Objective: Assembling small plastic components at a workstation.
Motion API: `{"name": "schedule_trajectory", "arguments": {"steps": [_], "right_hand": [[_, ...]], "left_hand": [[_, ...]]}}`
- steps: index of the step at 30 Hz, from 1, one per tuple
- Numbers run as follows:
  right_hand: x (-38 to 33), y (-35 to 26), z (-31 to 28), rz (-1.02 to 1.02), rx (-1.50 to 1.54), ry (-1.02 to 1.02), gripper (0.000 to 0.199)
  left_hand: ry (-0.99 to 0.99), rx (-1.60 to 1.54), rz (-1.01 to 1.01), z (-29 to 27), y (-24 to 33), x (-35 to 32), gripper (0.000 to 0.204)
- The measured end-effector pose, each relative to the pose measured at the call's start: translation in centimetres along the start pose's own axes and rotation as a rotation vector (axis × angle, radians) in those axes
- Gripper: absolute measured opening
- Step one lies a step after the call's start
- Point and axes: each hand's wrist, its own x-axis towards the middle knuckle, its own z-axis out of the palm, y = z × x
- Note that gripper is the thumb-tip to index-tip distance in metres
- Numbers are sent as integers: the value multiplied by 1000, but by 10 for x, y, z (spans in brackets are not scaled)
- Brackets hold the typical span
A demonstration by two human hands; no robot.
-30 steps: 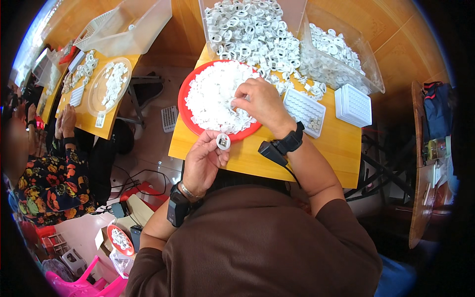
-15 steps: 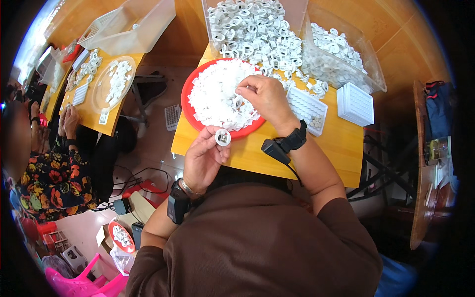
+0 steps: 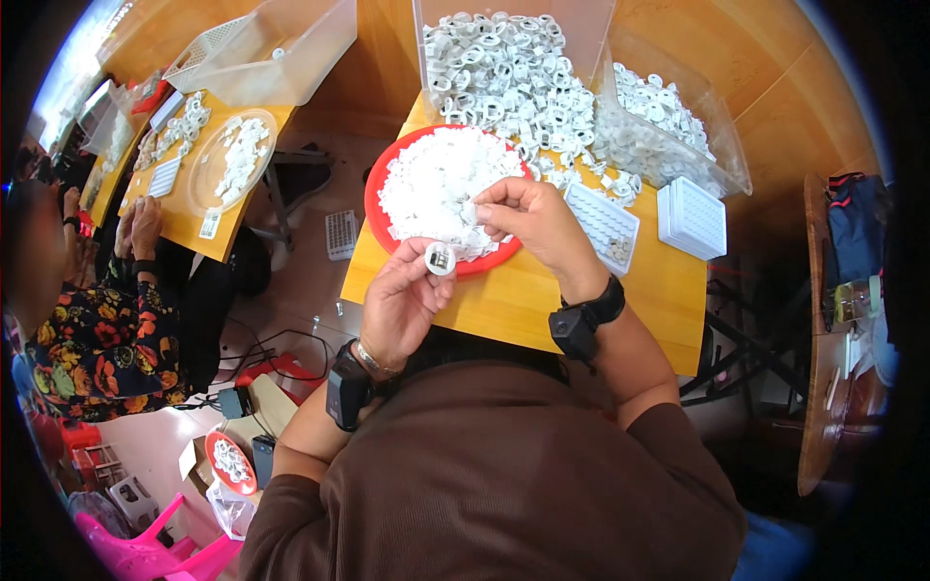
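The left hand [image 3: 402, 298] gripped a round white part [image 3: 440, 259] between thumb and fingers at the near edge of the red plate [image 3: 375, 198]. The right hand [image 3: 538, 223] had its fingertips pinched together over the plate's small white pieces [image 3: 441, 179]; whether they gripped one could not be told. A white tray [image 3: 593, 215] lay beside it.

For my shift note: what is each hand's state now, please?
Left hand: closed, holding a round white part.
Right hand: fingers pinched; whether it holds anything cannot be told.
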Motion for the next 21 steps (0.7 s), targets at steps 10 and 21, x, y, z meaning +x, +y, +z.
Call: {"name": "schedule_trajectory", "arguments": {"steps": [10, 21], "right_hand": [[-21, -4, 30, -74, 7, 32, 19], [-25, -2, 33, 6, -53, -17, 20]], "left_hand": [[29, -6, -35, 5, -1, -2, 17], [9, -75, -45, -6, -2, -4, 26]]}}
